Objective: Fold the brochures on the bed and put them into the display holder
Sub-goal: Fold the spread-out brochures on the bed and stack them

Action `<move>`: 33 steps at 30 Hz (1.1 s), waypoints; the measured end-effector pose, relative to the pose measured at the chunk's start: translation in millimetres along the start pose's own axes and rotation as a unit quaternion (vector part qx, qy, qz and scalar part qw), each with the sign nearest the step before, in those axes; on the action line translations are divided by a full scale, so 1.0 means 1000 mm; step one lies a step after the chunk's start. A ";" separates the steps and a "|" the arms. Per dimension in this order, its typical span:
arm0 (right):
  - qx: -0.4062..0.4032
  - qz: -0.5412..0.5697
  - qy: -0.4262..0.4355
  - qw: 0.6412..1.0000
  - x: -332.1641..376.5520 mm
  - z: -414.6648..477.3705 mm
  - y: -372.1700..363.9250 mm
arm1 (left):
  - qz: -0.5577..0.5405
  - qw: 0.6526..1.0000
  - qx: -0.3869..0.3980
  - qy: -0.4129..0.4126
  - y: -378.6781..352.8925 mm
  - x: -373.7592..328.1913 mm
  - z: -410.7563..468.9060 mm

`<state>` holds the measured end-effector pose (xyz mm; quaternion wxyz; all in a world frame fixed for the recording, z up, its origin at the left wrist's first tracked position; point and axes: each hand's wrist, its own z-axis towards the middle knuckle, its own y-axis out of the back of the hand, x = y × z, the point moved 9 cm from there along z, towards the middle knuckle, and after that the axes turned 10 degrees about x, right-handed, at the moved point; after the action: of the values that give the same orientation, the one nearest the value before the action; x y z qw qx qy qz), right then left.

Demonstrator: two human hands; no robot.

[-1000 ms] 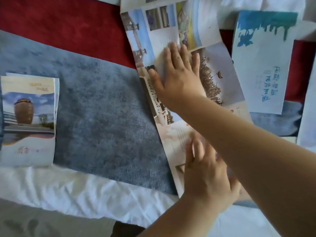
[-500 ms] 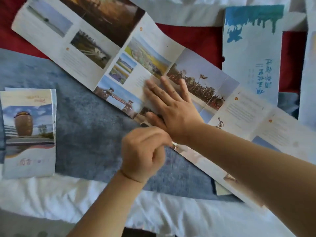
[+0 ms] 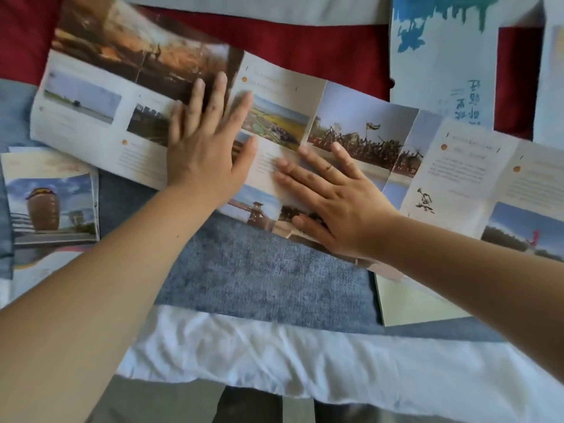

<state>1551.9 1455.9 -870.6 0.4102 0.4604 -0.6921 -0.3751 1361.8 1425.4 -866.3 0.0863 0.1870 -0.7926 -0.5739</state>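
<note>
— While the left hand (image 3: pixel 204 160) and right hand (image 3: pixel 338 203) press flat, fingers straight, where's the brochure (image 3: pixel 351 117)?
— Stretched left-to-right across the bed (image 3: pixel 259 270), under both; 2 hands sit side by side at its middle.

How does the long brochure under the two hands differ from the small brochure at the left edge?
The long brochure lies unfolded, showing many panels; the small brochure is folded to one panel. The left hand and the right hand press flat on the long brochure; no hand touches the small brochure. Both are printed with photos and lie on the bed.
</note>
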 end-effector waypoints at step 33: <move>-0.097 0.038 -0.238 0.966 -0.025 -0.025 -0.011 | -0.038 0.991 -0.033 0.122 -0.037 0.066 -0.095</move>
<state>1584.7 1472.3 -876.5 0.2899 0.2893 -0.7474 -0.5232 1342.3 1305.6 -875.5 0.1663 0.2829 -0.7490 -0.5756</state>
